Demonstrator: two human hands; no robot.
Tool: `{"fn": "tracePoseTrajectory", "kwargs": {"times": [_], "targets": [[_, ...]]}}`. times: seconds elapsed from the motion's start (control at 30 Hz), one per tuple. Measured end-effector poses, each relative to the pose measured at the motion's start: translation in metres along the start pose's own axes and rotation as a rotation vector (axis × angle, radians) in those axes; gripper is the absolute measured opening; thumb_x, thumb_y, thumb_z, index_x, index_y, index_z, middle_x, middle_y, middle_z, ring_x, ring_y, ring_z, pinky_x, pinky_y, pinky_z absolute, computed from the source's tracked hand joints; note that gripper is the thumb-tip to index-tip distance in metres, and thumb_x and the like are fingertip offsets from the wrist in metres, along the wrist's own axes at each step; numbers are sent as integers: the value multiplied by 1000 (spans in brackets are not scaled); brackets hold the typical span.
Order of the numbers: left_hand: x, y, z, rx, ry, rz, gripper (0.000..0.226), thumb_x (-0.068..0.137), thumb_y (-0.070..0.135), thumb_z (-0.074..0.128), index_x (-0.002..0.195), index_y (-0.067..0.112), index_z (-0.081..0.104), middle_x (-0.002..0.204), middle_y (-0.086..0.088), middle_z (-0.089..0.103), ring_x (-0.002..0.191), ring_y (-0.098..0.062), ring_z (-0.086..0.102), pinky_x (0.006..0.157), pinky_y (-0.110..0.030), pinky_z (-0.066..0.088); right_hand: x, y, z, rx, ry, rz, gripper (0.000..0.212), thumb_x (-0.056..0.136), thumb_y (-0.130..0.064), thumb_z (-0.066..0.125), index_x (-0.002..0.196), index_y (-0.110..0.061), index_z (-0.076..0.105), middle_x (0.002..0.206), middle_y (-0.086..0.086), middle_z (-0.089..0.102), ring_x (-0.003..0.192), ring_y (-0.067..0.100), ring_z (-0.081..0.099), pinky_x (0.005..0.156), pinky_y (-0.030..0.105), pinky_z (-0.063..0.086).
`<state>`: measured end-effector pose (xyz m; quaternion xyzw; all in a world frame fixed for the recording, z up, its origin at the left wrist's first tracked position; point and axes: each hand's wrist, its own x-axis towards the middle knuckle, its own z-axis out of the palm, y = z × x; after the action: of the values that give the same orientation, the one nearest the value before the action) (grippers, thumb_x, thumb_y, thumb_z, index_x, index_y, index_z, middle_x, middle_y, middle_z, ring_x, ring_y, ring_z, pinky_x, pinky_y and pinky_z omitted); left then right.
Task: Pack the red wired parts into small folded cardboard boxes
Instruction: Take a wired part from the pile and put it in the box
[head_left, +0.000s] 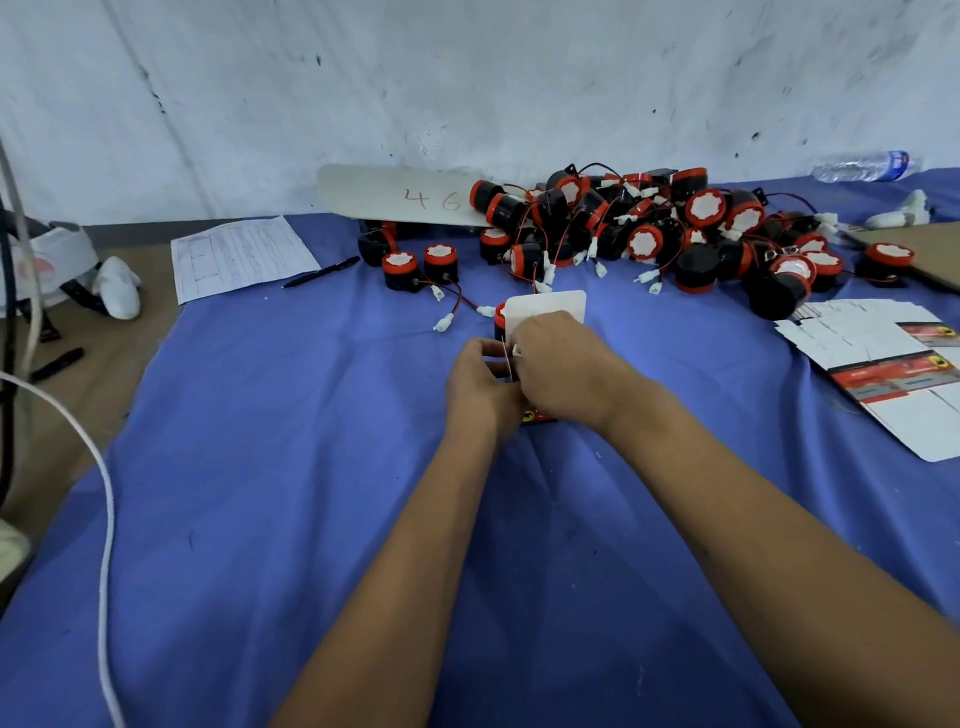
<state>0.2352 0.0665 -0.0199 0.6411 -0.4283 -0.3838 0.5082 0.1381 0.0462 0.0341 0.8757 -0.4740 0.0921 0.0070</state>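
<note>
1. Far to the left of our hands, a paper form (241, 257) and a black pen (321, 272) lie on the blue-covered worktop (311, 467). They are well apart from the job and pose no risk.
2. Our left hand (480, 382) has its fingers curled round the left side of the small box (537, 415), steadying it. If this grip loosens, we judge the box could tip or spring out of its folds.
3. Our right hand (558, 364) is closed over the top of the box and seems to pinch a white connector (516, 351) at its mouth; the fingertips are hidden, so we cannot tell exactly how.
4. One red wired part (500, 319) stands just beyond our hands, touching or partly inside the box; we cannot tell which. The white flap (545, 309) stands up behind the right hand, so the box is not yet closed.
5. The main danger, as we see it, is a wire or connector left hanging out, which the flap would trap or crease when pushed down.
6. Beyond and to the right of our hands, the pile of unpacked parts (649, 234) has loose leads trailing towards us; a careless reach could snag one and drag several over.
7. Far right of our hands lie flat box blanks (883, 364).
</note>
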Motion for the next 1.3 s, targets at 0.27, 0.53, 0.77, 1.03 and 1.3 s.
{"fn": "tracePoseTrajectory", "kwargs": {"times": [0.27, 0.53, 0.77, 1.03, 1.3], "targets": [[-1, -3, 0, 37, 32, 76, 35, 85, -9, 66, 85, 24, 53, 95, -14, 70, 80, -27, 65, 58, -37, 56, -1, -3, 2, -155, -63, -112, 13, 94, -9, 47, 86, -15, 56, 93, 6, 53, 102, 27, 45, 81, 34, 29], [0, -3, 1, -10, 23, 35, 31, 88, -8, 67, 97, 19, 57, 107, -14, 71, 94, -36, 71, 70, -51, 63, -11, 4, 11, 39, 210, -2, 19, 92, -7, 49, 98, -12, 67, 98, 9, 66, 77, 19, 45, 63, 30, 34], [-2, -2, 1, 11, 36, 51, 28, 87, -1, 73, 92, 21, 56, 103, -10, 71, 88, -29, 71, 65, -43, 63, -12, 4, 12, 105, 291, 41, 10, 98, -9, 47, 105, -9, 54, 95, 9, 65, 76, 22, 48, 61, 32, 33], [1, -3, 0, 26, 33, 51, 28, 86, -3, 72, 99, 17, 57, 106, -12, 72, 90, -32, 71, 65, -43, 62, -12, -2, 11, 77, 271, 47, 16, 92, -6, 50, 94, -12, 64, 90, 7, 67, 75, 21, 51, 62, 29, 31], [2, -9, 0, 52, 49, 97, 27, 85, 6, 74, 101, 19, 56, 97, -7, 73, 83, -23, 69, 70, -39, 60, -10, 4, -9, 150, 163, -7, 12, 87, -9, 57, 77, -6, 63, 79, 8, 62, 76, 27, 56, 64, 44, 51]]}}
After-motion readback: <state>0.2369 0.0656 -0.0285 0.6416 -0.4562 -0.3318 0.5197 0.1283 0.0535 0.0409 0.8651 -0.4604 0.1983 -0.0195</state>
